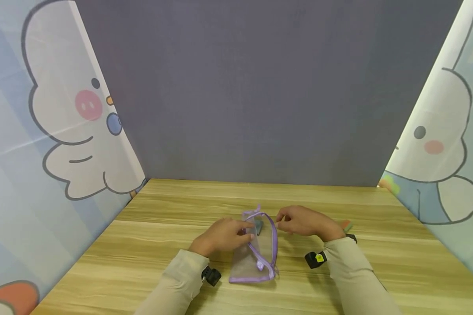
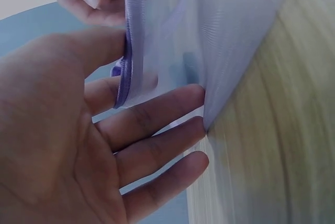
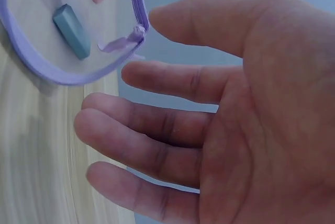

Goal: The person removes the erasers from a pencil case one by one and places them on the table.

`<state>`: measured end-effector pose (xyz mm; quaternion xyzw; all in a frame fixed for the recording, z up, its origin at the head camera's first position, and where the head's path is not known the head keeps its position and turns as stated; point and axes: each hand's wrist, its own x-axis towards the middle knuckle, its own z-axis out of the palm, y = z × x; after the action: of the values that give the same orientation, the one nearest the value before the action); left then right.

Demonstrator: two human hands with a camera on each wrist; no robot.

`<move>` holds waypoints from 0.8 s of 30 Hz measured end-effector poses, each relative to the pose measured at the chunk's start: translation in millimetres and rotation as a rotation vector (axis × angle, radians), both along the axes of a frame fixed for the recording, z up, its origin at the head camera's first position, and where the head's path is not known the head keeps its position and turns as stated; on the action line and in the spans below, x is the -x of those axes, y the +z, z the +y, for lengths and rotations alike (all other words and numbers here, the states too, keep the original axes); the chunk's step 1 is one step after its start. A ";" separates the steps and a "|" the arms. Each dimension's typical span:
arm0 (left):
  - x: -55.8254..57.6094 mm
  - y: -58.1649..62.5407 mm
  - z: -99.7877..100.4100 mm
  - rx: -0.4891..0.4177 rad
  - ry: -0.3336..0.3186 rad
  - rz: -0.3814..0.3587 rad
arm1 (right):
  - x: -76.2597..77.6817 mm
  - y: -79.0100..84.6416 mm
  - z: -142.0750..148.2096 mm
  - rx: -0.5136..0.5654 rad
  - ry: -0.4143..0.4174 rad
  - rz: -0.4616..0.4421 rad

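A see-through mesh zipper pouch with purple trim lies on the table, its zipped mouth spread apart. My left hand pinches one purple edge of the mouth between thumb and index finger. In the left wrist view the other fingers stretch along the outside of the mesh. A small grey-blue block lies inside the pouch. Close beside the opposite edge is my right hand, its fingers loosely bent and holding nothing. The right wrist view has its thumb and index fingertips right by the purple zipper.
A small orange and green piece lies on the wooden table behind the right wrist, partly hidden by it. A dark grey panel stands at the back. Cartoon-printed curtains flank both sides.
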<state>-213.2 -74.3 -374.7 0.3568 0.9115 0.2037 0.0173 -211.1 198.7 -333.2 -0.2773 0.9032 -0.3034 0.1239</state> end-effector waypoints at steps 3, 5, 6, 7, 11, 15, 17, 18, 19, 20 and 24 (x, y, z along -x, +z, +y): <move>0.2 -0.7 1.5 0.013 0.004 -0.005 | 1.3 -2.0 -3.7 0.007 0.009 0.013; 0.1 -1.3 2.0 0.024 0.010 -0.009 | 2.1 -4.5 -5.8 0.021 0.008 0.014; 0.0 -1.5 2.2 0.027 0.013 -0.012 | 2.5 -5.8 -6.6 0.028 0.006 0.016; 0.0 -1.5 2.4 0.029 0.015 -0.013 | 2.8 -7.0 -7.2 0.034 0.003 0.022; 0.3 -0.1 2.5 0.031 0.006 0.000 | 4.4 -11.1 -9.9 0.034 -0.004 0.087; 0.0 1.2 1.7 0.031 0.001 0.014 | 5.6 -14.9 -14.6 0.020 -0.008 0.140; -0.5 1.1 1.2 0.029 -0.002 0.023 | 5.5 -16.0 -17.4 0.024 -0.010 0.154; -0.4 0.6 1.0 0.029 -0.004 0.032 | 5.7 -16.5 -18.3 0.024 -0.011 0.163; -0.2 -0.1 1.0 0.027 -0.006 0.038 | 5.7 -16.9 -19.2 0.025 -0.014 0.170; 0.1 -0.7 1.2 0.025 -0.007 0.040 | 5.7 -17.3 -20.0 0.023 -0.019 0.176; 0.2 -2.9 1.8 0.020 -0.002 0.034 | 5.9 -19.3 -22.4 0.019 -0.025 0.194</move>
<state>-213.4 -72.5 -377.6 0.3609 0.9133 0.1886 0.0057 -217.0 176.3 -352.5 -0.2952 0.9114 -0.2851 0.0295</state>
